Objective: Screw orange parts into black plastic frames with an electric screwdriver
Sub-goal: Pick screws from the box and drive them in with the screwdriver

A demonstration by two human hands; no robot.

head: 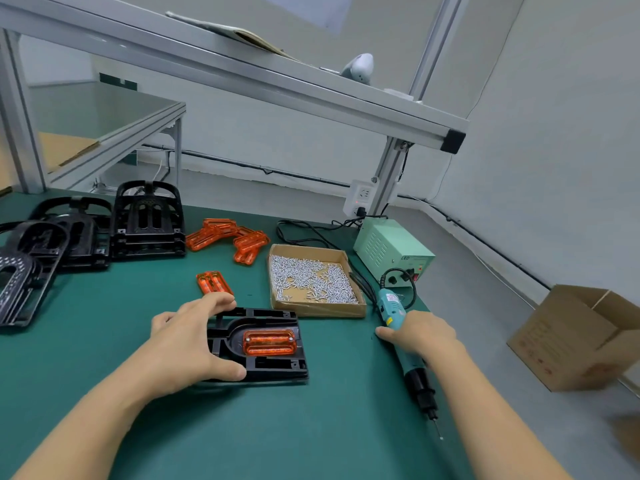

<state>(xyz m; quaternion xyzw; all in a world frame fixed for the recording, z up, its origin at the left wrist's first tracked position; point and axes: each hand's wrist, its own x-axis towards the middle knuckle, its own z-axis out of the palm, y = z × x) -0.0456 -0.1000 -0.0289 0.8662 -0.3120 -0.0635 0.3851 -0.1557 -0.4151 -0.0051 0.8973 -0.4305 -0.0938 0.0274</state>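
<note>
Right now the left hand (188, 341) has its grip spread over the near-left end of a black frame (273, 367), thumb on the near edge and fingers curled over the far edge, while the right hand (420, 334) is clamped around the electric screwdriver (403, 337), which lies on the green surface (311, 427) with its bit pointing toward the person. An orange part (269, 341) sits in this frame's recess; two pale dots at its ends look like screws, though the view is too coarse to be sure. Judging from this, one assembly is about done. Much remains: loose orange pieces (228, 237) and a single one (214, 283) wait beyond, beside stacked black frames (147, 220) and the cardboard tray of screws (311, 280).
</note>
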